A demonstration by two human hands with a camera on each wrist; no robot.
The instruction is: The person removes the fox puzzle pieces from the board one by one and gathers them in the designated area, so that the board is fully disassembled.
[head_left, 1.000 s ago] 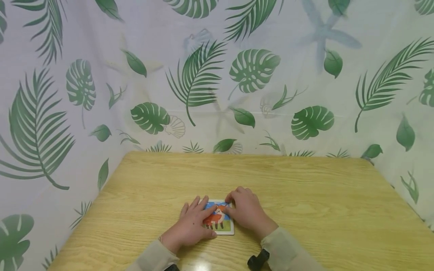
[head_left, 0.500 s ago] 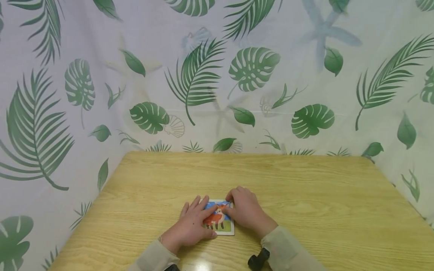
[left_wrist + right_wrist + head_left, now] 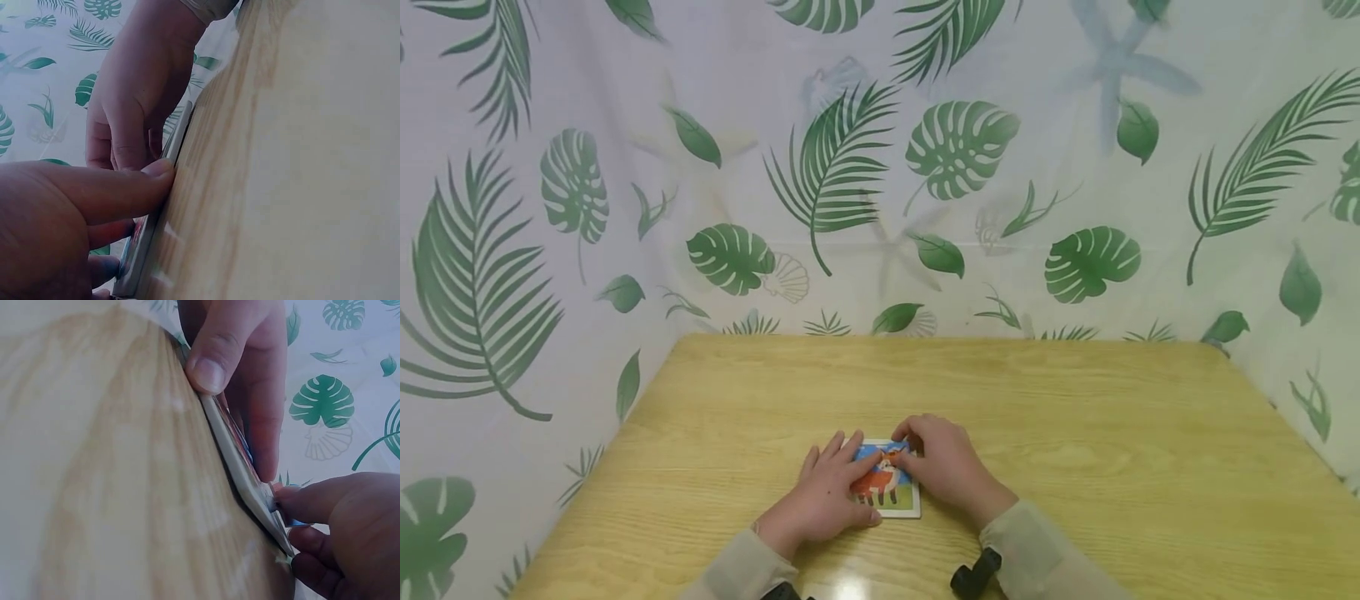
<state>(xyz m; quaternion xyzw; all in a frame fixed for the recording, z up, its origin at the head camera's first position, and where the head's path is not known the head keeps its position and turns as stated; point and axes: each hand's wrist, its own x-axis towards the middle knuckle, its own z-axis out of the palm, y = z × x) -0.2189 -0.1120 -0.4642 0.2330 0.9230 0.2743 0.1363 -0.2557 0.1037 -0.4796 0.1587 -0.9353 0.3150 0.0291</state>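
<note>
A small jigsaw puzzle (image 3: 891, 502) in a white frame, with a fox on blue sky and green grass, lies flat on the table. My left hand (image 3: 829, 496) spreads over its left side; the fingers are fairly straight and press on the picture, the thumb on the near rim. At the upper right corner my right hand (image 3: 943, 458) pinches a puzzle piece (image 3: 299, 523) between thumb and fingers. In the right wrist view that piece stands tilted up from the frame. Much of the puzzle's left part is hidden under the left hand.
The wooden table (image 3: 1075, 417) reaches back to a white cloth backdrop (image 3: 865, 167) printed with green leaves. A black wrist strap (image 3: 976, 575) sits on the right sleeve.
The right fingertips have shifted slightly left at the puzzle's upper right corner, and the piece there now appears tilted. My left hand stays in place.
</note>
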